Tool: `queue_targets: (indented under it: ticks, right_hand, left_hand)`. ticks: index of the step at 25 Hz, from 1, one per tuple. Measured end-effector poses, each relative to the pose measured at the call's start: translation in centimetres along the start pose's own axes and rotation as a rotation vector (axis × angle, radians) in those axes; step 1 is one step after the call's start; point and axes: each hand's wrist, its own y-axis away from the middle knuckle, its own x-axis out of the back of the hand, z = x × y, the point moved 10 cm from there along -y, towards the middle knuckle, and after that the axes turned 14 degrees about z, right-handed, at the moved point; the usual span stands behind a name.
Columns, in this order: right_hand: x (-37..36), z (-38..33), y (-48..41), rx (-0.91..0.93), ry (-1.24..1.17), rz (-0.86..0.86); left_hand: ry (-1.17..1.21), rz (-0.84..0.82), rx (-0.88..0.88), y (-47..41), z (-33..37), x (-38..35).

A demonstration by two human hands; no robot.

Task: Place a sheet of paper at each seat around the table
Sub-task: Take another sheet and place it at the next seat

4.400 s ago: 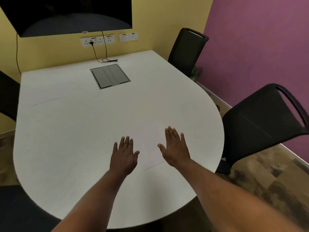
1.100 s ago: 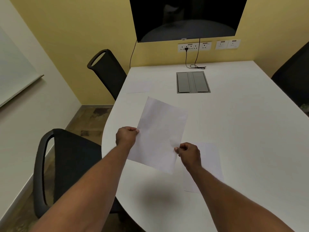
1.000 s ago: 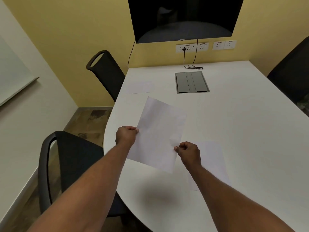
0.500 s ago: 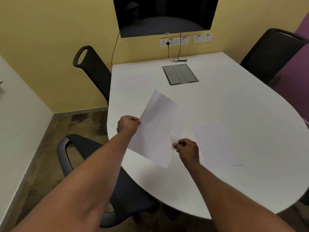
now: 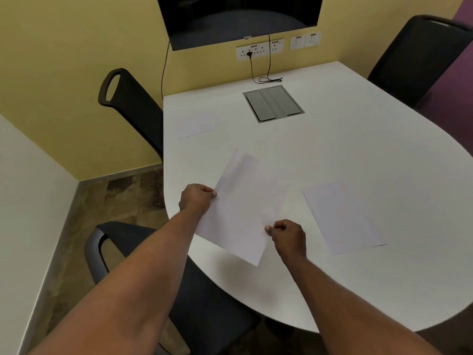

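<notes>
A white sheet of paper point(image 5: 240, 208) is held by both hands, tilted, low over the left edge of the white table point(image 5: 345, 155). My left hand point(image 5: 195, 198) pinches its left edge and my right hand point(image 5: 288, 234) pinches its right edge. The sheet's near corner reaches past the table rim, above a black chair point(image 5: 199, 298). A second sheet point(image 5: 343, 216) lies flat to the right of my right hand. A third sheet point(image 5: 195, 125) lies flat at the far left, beside another black chair point(image 5: 133, 106).
A grey cable hatch point(image 5: 273, 103) sits in the table's far middle, with a black cable point(image 5: 266, 78) looped behind it. A dark screen point(image 5: 238, 19) hangs on the yellow wall. A third black chair point(image 5: 419, 57) stands at the far right.
Earlier both hands were flat on the table. Over the last second the held sheet has come lower and nearer the table's left edge, and my view has shifted left.
</notes>
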Motion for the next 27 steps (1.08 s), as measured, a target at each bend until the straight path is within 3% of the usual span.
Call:
queue_targets:
  ticks: [13, 27]
  right_hand:
    - [-7.9, 9.8, -1.4, -0.274, 0.108, 0.153]
    - [-10.9, 14.1, -2.0, -0.359, 0.407, 0.197]
  left_hand:
    - [-0.139, -0.274, -0.056, -8.8, -6.2, -14.4]
    - [-0.232, -0.319, -0.001, -10.2, -12.2, -20.1]
